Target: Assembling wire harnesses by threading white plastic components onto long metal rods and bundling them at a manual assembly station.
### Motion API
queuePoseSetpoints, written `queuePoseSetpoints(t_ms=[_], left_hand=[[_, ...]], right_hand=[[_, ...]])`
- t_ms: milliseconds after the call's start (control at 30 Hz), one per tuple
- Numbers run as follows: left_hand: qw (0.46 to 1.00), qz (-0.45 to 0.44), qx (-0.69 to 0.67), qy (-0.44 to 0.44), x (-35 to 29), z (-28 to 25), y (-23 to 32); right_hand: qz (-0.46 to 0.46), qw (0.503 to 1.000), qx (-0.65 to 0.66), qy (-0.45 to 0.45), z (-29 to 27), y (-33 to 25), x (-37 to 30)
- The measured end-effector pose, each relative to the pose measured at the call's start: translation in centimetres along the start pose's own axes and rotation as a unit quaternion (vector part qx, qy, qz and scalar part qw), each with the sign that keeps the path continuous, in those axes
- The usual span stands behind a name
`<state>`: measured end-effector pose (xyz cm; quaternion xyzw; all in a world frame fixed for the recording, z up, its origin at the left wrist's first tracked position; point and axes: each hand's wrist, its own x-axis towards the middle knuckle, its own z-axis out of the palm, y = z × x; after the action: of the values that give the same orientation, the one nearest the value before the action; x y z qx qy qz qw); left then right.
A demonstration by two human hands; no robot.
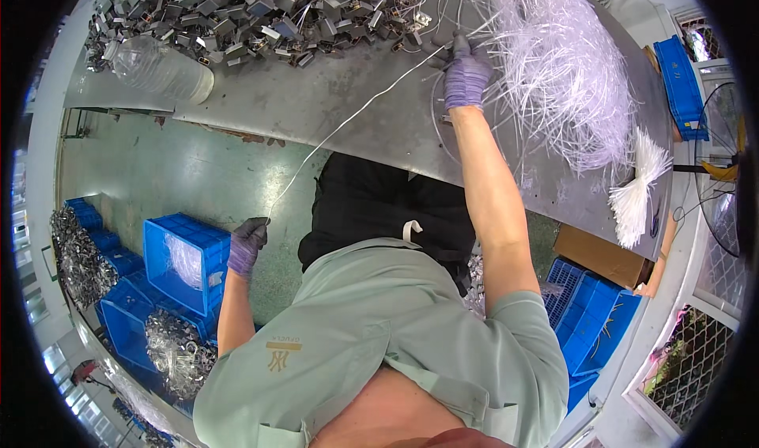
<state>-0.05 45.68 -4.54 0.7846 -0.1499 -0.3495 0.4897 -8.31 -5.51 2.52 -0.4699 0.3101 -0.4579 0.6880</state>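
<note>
A thin white cord (349,118) stretches slantwise from the floor side at the left up to the tabletop. My left hand (248,247), in a purple glove with dark fingertips, pinches its lower end out past the table edge. The upper end meets the fingers of my right hand (466,75), gloved alike and closed on it over the grey metal table (316,88). Beside the right hand lies a big tangled heap of clear plastic strands (565,72). Small grey box-shaped parts (261,13) are piled across the far left of the tabletop.
A clear plastic bottle (162,70) lies on its side at the far left. A tied bundle of white strands (637,191) is at the table's right edge. Blue crates (190,262) stand on the floor at left, with more blue crates (589,313) and a cardboard box (601,256) at right.
</note>
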Motion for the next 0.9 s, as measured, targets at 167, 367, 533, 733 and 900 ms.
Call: queuePoseSetpoints(t_ms=[167,367,533,733,900], left_hand=[[0.995,0.000,-0.072,-0.068,0.5,0.6,-0.4],[0.960,0.052,-0.219,-0.167,2.2,4.9,2.5],[0.951,0.037,-0.243,-0.187,3.4,9.7,7.0],[0.967,0.017,-0.203,-0.152,3.7,10.3,9.7],[0.972,0.210,-0.022,-0.105,6.2,12.0,11.5]], right_hand=[[-0.024,0.994,-0.104,-0.022,-1.0,0.2,0.9],[0.192,0.972,-0.013,-0.138,0.0,-1.4,-0.4],[0.103,0.977,-0.100,-0.155,0.0,3.3,-2.7],[0.118,0.981,-0.035,-0.152,1.5,-6.5,-2.8],[0.147,0.970,-0.110,-0.161,1.6,-3.5,-5.5]])
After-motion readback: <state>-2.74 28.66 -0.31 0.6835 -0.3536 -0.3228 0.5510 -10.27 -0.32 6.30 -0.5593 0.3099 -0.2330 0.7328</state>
